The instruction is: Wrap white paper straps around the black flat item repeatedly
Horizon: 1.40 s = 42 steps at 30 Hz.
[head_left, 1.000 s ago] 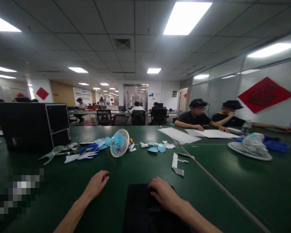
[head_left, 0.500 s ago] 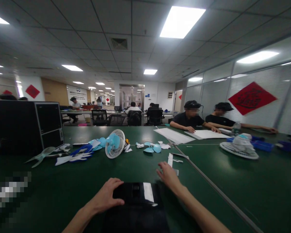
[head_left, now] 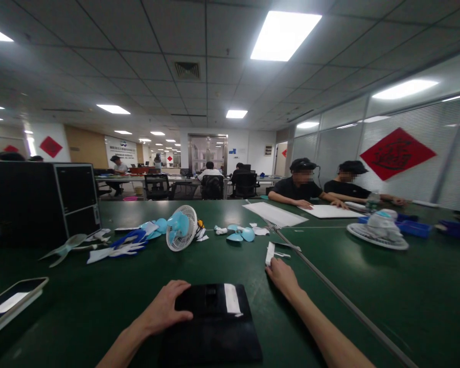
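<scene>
My left hand rests on the left edge of a flat black case that lies on the green table in front of me; its fingers curl over the case's edge. A white strip is stuck on the case's top. My right hand reaches forward to a white paper strip on the table, fingertips at its near end. Whether the fingers have closed on the strip is not visible.
A small white and blue fan, loose blue fan parts, blue and white gloves and a black computer case stand further back. A phone lies at the left. Two people sit at the far right with white sheets.
My right hand left the black case and moved forward to the white paper strip. My left hand came onto the case's left edge. The view shifted slightly.
</scene>
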Each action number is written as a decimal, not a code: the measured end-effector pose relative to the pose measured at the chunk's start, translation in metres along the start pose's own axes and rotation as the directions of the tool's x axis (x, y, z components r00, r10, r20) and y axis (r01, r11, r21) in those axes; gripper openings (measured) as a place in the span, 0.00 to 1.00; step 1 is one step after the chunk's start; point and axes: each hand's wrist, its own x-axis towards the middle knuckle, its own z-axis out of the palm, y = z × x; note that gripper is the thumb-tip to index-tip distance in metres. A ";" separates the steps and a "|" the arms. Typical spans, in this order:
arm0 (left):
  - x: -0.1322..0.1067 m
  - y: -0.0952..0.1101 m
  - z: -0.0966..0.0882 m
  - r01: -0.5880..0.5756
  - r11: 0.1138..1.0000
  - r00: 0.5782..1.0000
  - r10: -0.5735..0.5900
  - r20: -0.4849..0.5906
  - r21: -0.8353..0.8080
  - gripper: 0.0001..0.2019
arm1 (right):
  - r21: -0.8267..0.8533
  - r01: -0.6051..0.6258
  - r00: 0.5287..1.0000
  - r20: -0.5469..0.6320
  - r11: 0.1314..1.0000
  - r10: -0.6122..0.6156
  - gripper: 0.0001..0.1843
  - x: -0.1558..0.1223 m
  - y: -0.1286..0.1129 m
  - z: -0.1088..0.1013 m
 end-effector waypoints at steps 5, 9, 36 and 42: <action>0.002 -0.003 0.001 0.014 1.000 1.000 -0.014 -0.007 -0.013 0.39 | 0.004 -0.009 1.000 -0.011 1.000 0.009 0.13 -0.001 0.001 -0.003; 0.002 -0.001 0.000 0.025 1.000 1.000 -0.025 -0.012 -0.018 0.39 | 0.019 -0.048 0.999 -0.013 0.999 0.048 0.11 0.001 0.004 -0.005; 0.014 -0.011 -0.011 0.035 0.988 0.939 -0.084 -0.333 -0.151 0.28 | 0.986 0.012 0.984 0.018 0.169 -0.176 0.13 -0.055 -0.032 -0.085; 0.009 0.000 -0.023 0.004 0.840 0.963 -0.149 -0.223 -0.543 0.30 | 0.982 -0.135 0.883 0.180 0.132 -0.433 0.11 -0.064 -0.055 -0.069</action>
